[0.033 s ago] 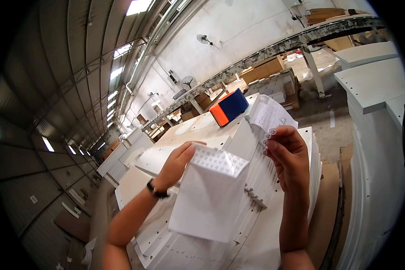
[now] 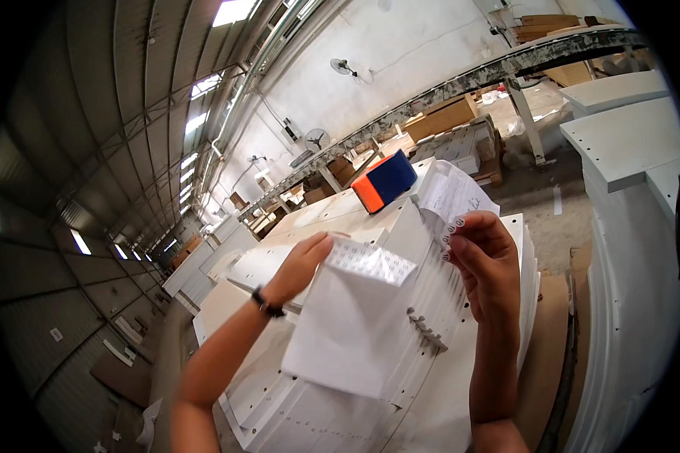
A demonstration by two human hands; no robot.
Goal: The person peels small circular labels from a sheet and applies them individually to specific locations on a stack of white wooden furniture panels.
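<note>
My left hand, with a dark watch on its wrist, grips a white sticker sheet by its upper left edge. The sheet's top part folds over and shows rows of small printed labels; the rest hangs down blurred over the stacked white panels. To the right, my raised right hand has thumb and fingers pinched together. Several small round white stickers with dark print sit at its fingertips. Just behind them, a paper with handwriting lies draped over the panel stack.
A dark blue and orange block-shaped object rests on the panels ahead. More white panels are stacked at the right. Brown cardboard stands between the stacks. A long raised beam on legs crosses behind, with cartons beyond.
My left hand and the sticker sheet have risen slightly, and the sheet's folded top has tilted. My right hand has barely moved.
</note>
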